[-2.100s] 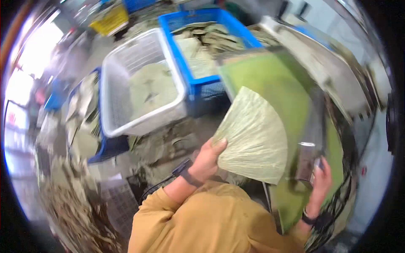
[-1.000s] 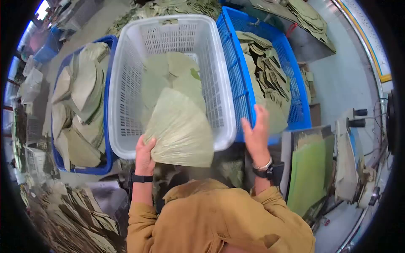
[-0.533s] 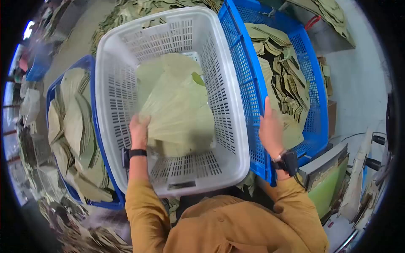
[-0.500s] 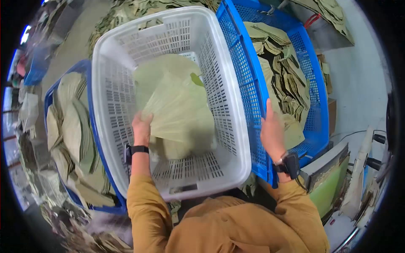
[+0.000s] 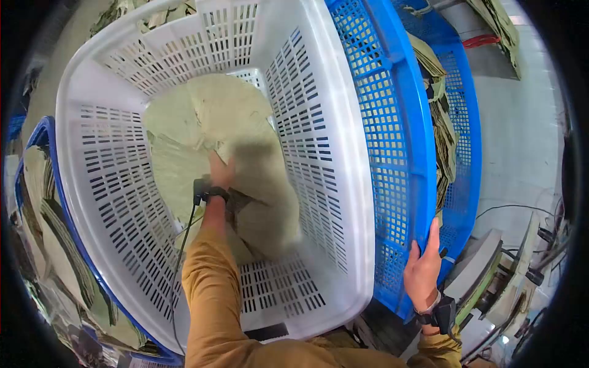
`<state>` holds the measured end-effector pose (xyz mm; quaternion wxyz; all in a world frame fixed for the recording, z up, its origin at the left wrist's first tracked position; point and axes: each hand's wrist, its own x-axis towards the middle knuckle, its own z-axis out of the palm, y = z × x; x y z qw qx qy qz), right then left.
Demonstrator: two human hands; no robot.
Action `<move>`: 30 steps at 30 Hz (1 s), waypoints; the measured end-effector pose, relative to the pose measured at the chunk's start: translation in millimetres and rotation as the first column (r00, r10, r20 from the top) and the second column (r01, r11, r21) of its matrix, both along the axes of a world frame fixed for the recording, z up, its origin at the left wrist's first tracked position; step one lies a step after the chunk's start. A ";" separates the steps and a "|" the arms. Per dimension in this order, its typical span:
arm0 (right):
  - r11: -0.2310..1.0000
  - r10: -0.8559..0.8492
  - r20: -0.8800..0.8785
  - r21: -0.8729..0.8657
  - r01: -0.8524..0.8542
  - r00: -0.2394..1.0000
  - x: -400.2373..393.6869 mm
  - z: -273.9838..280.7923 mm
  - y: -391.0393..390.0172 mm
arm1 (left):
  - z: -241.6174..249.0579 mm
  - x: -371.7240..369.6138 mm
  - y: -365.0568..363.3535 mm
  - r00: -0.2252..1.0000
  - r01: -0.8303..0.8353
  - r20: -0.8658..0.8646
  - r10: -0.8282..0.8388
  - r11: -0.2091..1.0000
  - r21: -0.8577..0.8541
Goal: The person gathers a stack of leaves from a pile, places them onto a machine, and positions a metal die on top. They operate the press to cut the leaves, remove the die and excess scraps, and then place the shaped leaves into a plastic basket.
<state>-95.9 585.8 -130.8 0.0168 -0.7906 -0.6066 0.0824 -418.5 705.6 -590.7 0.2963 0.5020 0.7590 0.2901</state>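
Large, flat, pale green dried leaves (image 5: 245,116) lie stacked at the bottom of a white slatted basket (image 5: 319,153). My left hand (image 5: 222,170) reaches down into this basket and touches the leaves around the middle of the stack. Its thumb and a finger stand apart, and the other fingers are partly hidden. My right hand (image 5: 423,270) rests against the near right rim of a blue mesh basket (image 5: 392,178), thumb and finger spread. A black device is strapped to each wrist.
More folded leaves (image 5: 443,135) fill the blue basket on the right. At the left stands a dark blue container (image 5: 52,165) with stacked leaves (image 5: 67,245). A pale wall (image 5: 521,141), a cable and equipment with black knobs (image 5: 534,276) are at the right.
The view has come closer to the white basket. My left hand has left the fanned leaf's lower left edge and moved inward over the stack. My right hand sits lower on the blue rim.
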 end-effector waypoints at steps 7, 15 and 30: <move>0.999 0.032 -0.104 -0.008 -0.033 0.994 -0.2 4.4 0.7 | 40.7 18.5 -58.2 1.000 -0.007 -0.010 0.005 0.993 -0.115; 0.954 0.285 -0.333 0.184 -0.235 0.899 19.7 -7.7 -9.9 | 337.0 103.0 -154.8 0.765 0.032 0.642 -0.053 0.998 0.045; 0.789 0.613 -0.109 0.046 -0.612 0.782 21.8 -16.9 -18.2 | 503.3 64.2 -549.0 0.626 -0.699 0.689 0.366 0.655 0.287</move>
